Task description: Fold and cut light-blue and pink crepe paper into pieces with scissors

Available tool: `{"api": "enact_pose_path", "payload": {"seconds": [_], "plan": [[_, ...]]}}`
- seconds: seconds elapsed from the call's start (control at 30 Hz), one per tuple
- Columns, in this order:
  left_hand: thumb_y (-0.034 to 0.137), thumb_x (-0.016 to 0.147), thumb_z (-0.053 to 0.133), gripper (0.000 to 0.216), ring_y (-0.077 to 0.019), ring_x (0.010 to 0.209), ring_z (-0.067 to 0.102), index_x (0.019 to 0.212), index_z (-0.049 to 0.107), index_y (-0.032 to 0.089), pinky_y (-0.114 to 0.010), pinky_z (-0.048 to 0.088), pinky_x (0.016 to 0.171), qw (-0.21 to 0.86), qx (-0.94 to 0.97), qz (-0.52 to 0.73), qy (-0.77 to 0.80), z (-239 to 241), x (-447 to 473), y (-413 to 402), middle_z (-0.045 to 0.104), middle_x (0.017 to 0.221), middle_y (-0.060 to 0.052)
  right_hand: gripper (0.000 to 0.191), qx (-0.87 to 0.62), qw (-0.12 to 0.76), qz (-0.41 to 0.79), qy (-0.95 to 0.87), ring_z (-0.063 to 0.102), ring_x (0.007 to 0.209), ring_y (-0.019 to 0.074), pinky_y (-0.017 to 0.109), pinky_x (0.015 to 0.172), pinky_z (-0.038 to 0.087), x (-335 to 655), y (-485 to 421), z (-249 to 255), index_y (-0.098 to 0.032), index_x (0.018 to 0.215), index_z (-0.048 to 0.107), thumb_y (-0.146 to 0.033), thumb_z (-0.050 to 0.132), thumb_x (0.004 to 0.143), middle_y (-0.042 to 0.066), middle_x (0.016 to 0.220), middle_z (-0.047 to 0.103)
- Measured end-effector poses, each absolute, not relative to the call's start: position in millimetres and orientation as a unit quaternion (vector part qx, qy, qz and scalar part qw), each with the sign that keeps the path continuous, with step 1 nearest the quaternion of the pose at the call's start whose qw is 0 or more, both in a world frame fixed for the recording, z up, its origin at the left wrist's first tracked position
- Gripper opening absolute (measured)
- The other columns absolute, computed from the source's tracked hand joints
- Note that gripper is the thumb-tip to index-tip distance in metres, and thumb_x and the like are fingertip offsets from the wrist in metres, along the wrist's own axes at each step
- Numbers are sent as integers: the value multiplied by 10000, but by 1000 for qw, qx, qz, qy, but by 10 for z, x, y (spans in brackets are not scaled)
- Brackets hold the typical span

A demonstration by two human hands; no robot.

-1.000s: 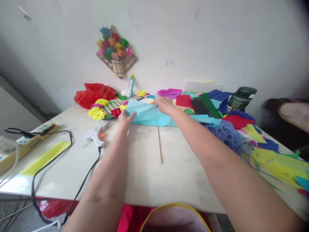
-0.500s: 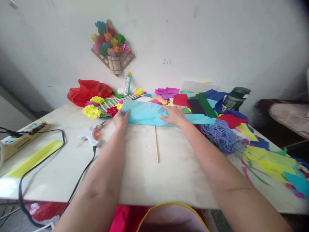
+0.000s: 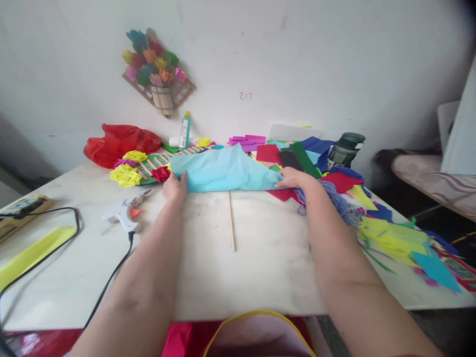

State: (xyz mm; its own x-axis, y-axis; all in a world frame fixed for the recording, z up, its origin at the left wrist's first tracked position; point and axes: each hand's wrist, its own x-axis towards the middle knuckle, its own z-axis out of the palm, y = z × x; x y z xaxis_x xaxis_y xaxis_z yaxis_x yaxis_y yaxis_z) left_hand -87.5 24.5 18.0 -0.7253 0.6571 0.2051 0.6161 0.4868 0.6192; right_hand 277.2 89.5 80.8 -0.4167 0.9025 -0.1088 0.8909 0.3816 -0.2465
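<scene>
A light blue sheet of tissue paper (image 3: 223,171) lies spread across the far middle of the white table (image 3: 241,267). My left hand (image 3: 174,186) pinches its left corner. My right hand (image 3: 295,177) grips its right end, beside a tangle of lavender yarn (image 3: 340,203). A thin wooden stick (image 3: 231,223) lies on the table just in front of the sheet, between my two forearms.
A glue gun (image 3: 124,214) with a black cord lies at the left, near a yellow strip (image 3: 31,253). Paper flowers (image 3: 128,173), a red bag (image 3: 117,141), a glue bottle (image 3: 184,130), coloured paper sheets (image 3: 293,156) and a dark jar (image 3: 344,148) line the back. Yellow scraps (image 3: 394,240) cover the right.
My right hand slid right along the blue sheet from its middle to its right end. The sheet has been drawn out wider. My left hand stayed on the left corner.
</scene>
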Motion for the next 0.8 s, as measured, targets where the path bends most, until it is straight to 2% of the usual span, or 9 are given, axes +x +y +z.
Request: {"api": "enact_pose_path", "payload": {"seconds": [0.1,0.23,0.47,0.63,0.8], "plan": [[582,754,387,440,-352,969,559,877,548,192,-446,423,764,32,367,336,867,186,-873,266,618,978,-195,142,-559,47,179,-808,568,649,158,227,586,414,2979,926,786,-158,729,666,-208,619,604,-6,642,612],[571,747,408,445,-372,981,551,896,563,182,-472,421,768,31,363,331,870,218,-855,291,618,985,-209,160,-573,91,193,-791,569,654,153,215,576,411,3248,954,758,-164,729,666,-167,605,581,-16,658,621],[560,751,397,478,-393,994,541,930,572,153,-508,412,775,23,350,321,880,227,-862,368,607,987,-233,318,-570,214,239,-756,601,803,174,228,696,450,3500,1000,608,-158,898,680,-148,586,594,14,839,674],[542,755,399,469,-407,1000,534,944,570,148,-527,404,772,13,349,322,880,203,-882,402,606,979,-247,474,-524,342,319,-712,580,942,186,299,837,437,3570,929,544,-160,1080,623,-286,626,624,59,1037,652],[540,753,403,495,-390,988,554,956,582,125,-484,425,774,4,336,295,894,219,-878,418,609,990,-249,517,-510,382,315,-704,551,1017,189,311,882,417,3630,927,474,-151,1104,589,-167,589,588,78,1149,598]]}}
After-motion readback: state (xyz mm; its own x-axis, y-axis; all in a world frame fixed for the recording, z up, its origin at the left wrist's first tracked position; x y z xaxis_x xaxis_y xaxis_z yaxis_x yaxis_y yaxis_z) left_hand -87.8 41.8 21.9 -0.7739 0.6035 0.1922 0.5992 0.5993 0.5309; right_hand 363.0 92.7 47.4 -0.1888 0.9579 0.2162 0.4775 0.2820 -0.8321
